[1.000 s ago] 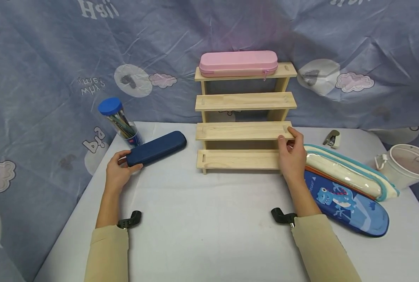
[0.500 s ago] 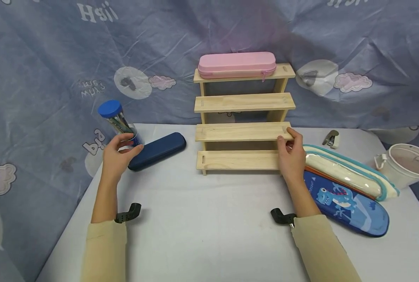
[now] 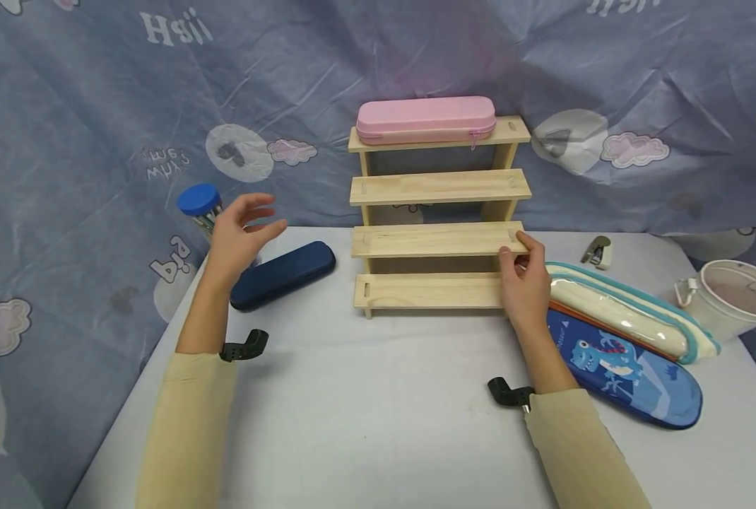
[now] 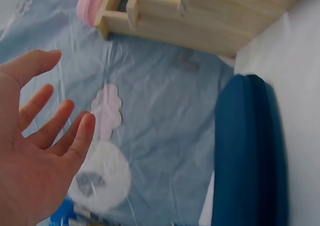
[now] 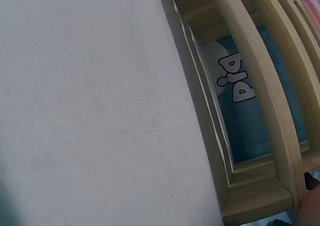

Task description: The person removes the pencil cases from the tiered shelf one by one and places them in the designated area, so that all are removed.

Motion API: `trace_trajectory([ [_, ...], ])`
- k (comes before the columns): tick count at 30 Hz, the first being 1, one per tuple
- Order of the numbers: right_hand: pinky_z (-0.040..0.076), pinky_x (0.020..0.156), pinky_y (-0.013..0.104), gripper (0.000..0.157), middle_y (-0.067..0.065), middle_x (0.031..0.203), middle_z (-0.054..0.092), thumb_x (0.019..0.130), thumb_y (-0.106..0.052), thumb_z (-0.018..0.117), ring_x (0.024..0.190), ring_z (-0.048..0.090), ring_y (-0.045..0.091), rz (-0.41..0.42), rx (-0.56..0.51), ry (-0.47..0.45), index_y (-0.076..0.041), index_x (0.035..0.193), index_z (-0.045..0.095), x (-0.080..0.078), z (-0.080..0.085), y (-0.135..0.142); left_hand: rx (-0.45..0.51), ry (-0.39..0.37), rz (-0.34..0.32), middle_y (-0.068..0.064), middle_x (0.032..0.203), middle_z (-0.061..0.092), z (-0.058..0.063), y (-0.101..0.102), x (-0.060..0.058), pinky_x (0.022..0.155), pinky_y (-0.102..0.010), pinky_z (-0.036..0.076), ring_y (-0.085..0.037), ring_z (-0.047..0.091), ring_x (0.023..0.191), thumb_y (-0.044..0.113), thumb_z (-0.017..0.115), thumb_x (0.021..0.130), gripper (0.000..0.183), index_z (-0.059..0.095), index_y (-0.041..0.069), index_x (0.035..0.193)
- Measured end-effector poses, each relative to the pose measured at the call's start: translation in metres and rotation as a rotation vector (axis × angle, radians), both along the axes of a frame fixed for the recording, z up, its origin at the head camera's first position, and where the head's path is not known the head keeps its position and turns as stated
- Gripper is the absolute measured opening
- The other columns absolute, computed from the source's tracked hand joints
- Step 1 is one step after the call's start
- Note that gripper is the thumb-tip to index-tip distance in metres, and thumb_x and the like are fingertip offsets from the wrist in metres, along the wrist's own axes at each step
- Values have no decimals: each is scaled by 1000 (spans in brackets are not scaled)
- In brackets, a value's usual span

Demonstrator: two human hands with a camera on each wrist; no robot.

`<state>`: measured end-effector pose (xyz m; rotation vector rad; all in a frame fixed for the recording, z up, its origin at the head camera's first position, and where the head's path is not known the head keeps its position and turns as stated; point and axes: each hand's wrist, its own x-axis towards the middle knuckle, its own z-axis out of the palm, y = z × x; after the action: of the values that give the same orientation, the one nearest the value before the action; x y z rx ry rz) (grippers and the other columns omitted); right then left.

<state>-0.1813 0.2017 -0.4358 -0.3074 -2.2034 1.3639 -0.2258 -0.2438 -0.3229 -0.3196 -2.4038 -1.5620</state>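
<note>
My left hand [image 3: 241, 237] is raised with fingers spread and nothing in it, above and behind the near end of a navy blue glasses-type case [image 3: 282, 276]. In the left wrist view the palm and loosely bent fingers [image 4: 55, 131] show, apart from the case. My right hand [image 3: 526, 286] holds the right end of a stepped wooden shelf [image 3: 438, 240], its thumb and fingers on the second step from the bottom. Only a sliver of that hand shows in the right wrist view. A pink zippered case [image 3: 425, 119] lies on the top step.
Left of the case stands a clear tube with a blue lid [image 3: 198, 200], partly hidden by my left hand. On the right lie a blue dinosaur case [image 3: 626, 371], a clear teal-edged pouch [image 3: 619, 311], a stapler [image 3: 599, 252] and a white bucket [image 3: 728, 304].
My left hand has let go of the navy case and risen up and away toward the back. The case stays on the table. My right hand keeps its hold on the shelf.
</note>
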Motion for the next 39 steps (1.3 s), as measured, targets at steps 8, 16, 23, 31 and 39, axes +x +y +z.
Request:
trace_trajectory([
  [8, 47, 90, 36, 51, 10, 112, 59, 94, -49, 52, 101, 55, 17, -9, -9, -10, -27, 140, 46, -1, 0, -1, 8, 22, -70, -9, 126, 56, 26, 35, -25, 95, -39, 45, -28, 54, 114, 20, 76, 84, 43, 59, 10, 122],
  [16, 47, 91, 35, 52, 9, 113, 59, 94, -51, 52, 102, 54, 16, -3, -7, -11, -28, 140, 45, -1, -2, 0, -18, 16, -104, -12, 124, 56, 58, 70, -26, 94, -34, 46, -31, 53, 113, 17, 73, 86, 42, 58, 8, 125],
  [23, 48, 90, 33, 52, 9, 115, 59, 95, -49, 52, 100, 53, 15, 3, -8, -7, -26, 140, 45, 1, 0, 0, -54, 22, -116, -8, 127, 54, 66, 89, -44, 92, -34, 47, -28, 52, 116, 18, 75, 84, 47, 56, 11, 127],
  [31, 48, 92, 36, 51, 10, 115, 60, 95, -48, 52, 102, 55, 16, 9, 1, -5, -26, 140, 46, -1, 1, 0, -76, 16, -83, 1, 130, 53, 68, 105, -73, 88, -36, 49, -20, 51, 116, 27, 79, 81, 53, 55, 20, 127],
  [39, 48, 88, 33, 51, 9, 109, 61, 94, -50, 53, 101, 57, 15, -15, 1, -4, -28, 139, 48, -1, -1, 3, -92, -39, -66, 1, 139, 47, 82, 124, -88, 96, -35, 44, -19, 44, 124, 27, 79, 80, 62, 51, 23, 135],
])
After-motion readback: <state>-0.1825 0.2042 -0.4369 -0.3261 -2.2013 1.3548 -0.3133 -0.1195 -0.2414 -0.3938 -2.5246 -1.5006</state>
